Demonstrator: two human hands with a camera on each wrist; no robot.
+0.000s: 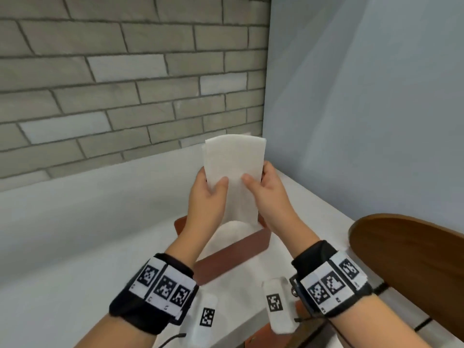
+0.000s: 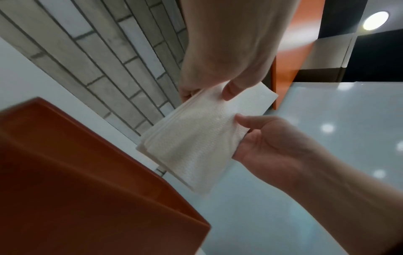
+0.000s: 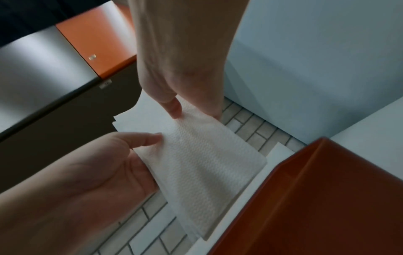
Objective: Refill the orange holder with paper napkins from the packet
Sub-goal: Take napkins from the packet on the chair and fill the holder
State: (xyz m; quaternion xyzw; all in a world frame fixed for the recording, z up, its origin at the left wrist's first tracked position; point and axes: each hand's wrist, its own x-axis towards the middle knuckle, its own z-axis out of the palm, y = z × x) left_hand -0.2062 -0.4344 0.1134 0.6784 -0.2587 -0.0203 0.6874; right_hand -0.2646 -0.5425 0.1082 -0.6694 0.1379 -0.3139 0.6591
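Observation:
A stack of white paper napkins (image 1: 234, 169) stands upright between both hands, just above the open top of the orange holder (image 1: 233, 257). My left hand (image 1: 211, 179) pinches the stack's left edge, thumb in front and fingers behind. My right hand (image 1: 257, 173) pinches the right edge in the same way. In the left wrist view the napkins (image 2: 196, 138) hang clear of the holder (image 2: 87, 172), with the left hand (image 2: 207, 93) above and the right hand (image 2: 261, 146) below. The right wrist view has the right hand (image 3: 196, 112), left hand (image 3: 104, 163), napkins (image 3: 207, 163) and holder (image 3: 327, 198).
The holder stands on a white table (image 1: 75, 247) in a corner, with a brick wall (image 1: 125, 84) behind and a pale wall (image 1: 364, 109) to the right. A brown wooden chair back (image 1: 414, 259) rises at the right front.

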